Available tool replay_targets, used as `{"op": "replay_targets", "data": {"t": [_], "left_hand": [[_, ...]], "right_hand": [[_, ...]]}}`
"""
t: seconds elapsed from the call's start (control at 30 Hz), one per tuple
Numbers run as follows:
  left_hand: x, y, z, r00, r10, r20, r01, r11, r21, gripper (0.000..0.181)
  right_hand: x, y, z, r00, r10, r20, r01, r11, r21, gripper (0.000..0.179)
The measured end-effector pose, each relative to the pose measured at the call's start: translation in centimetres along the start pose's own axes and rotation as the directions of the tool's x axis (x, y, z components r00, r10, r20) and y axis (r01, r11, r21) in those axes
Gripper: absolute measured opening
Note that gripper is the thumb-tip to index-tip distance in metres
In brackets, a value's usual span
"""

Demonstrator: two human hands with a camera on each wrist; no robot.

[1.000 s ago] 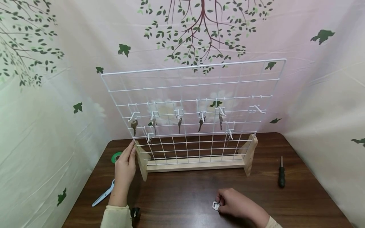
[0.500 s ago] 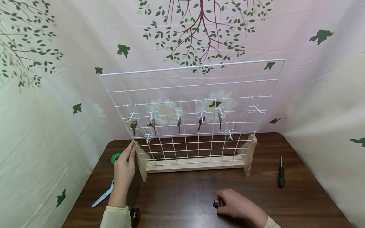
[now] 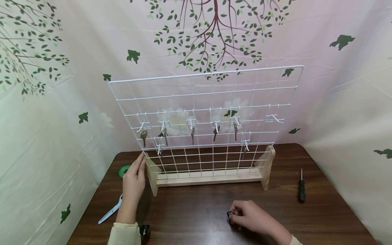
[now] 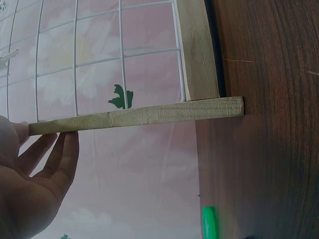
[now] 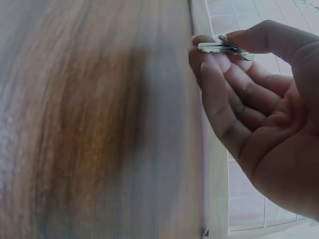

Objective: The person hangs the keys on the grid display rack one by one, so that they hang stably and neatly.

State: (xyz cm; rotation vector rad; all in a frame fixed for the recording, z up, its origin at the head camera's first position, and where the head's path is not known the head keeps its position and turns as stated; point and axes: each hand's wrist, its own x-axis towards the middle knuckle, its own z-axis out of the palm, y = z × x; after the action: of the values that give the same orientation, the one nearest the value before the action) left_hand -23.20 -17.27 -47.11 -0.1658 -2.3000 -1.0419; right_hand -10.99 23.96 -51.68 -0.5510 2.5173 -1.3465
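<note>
My left hand [image 3: 133, 178] holds the top of the left wooden upright [image 4: 154, 114] of a stand, thumb on one side and fingers on the other. A white wire grid [image 3: 208, 72] rises from this stand, and several keys [image 3: 144, 137] hang from white hooks on it. One hook [image 3: 277, 118] at the upper right of the grid bears no key. Over the table in front of the stand, my right hand [image 3: 251, 217] pinches a small key [image 5: 212, 47] between thumb and fingers. In the right wrist view the key's silver toothed blade sticks out past the fingertips.
On the dark wood table [image 3: 190, 211] a black-handled screwdriver [image 3: 301, 192] lies at the right. At the left are a green tape roll [image 3: 123, 170] and a light blue handled tool [image 3: 110, 211], partly behind the left forearm. A printed cloth [image 3: 92, 51] hangs close around the table.
The key has turned in my right fingers: its pale head faced up a second ago, and a dark part shows now. My right hand has shifted slightly; my left hand stays on the upright.
</note>
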Motion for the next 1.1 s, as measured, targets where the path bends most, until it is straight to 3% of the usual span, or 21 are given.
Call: {"op": "replay_targets", "data": {"t": [0.1, 0.27, 0.43, 0.93, 1.1], "left_hand": [[0.0, -0.1, 0.0, 1.0, -0.005, 0.0, 0.005, 1.0, -0.001, 0.042], [-0.1, -0.1, 0.1, 1.0, 0.006, -0.006, -0.006, 1.0, 0.002, 0.042], [-0.1, -0.1, 0.0, 1.0, 0.007, -0.005, -0.007, 1.0, 0.0, 0.042], [-0.1, 0.0, 0.1, 0.999, 0.031, -0.027, -0.031, 1.0, 0.002, 0.041], [-0.1, 0.0, 0.2, 0.999, 0.034, -0.03, -0.034, 0.999, -0.001, 0.041]], "right_hand": [[0.0, -0.1, -0.3, 1.0, -0.011, -0.014, 0.011, 0.999, 0.041, 0.004], [-0.1, -0.6, -0.8, 0.998, -0.037, -0.043, 0.042, 0.993, 0.112, 0.02], [-0.4, -1.2, -1.3, 0.995, -0.065, -0.072, 0.078, 0.979, 0.19, 0.022], [-1.4, -3.7, -3.9, 0.974, -0.048, -0.22, 0.095, 0.973, 0.209, 0.027], [-1.6, -4.4, -5.1, 0.963, -0.084, -0.256, 0.13, 0.977, 0.168, 0.032]]}}
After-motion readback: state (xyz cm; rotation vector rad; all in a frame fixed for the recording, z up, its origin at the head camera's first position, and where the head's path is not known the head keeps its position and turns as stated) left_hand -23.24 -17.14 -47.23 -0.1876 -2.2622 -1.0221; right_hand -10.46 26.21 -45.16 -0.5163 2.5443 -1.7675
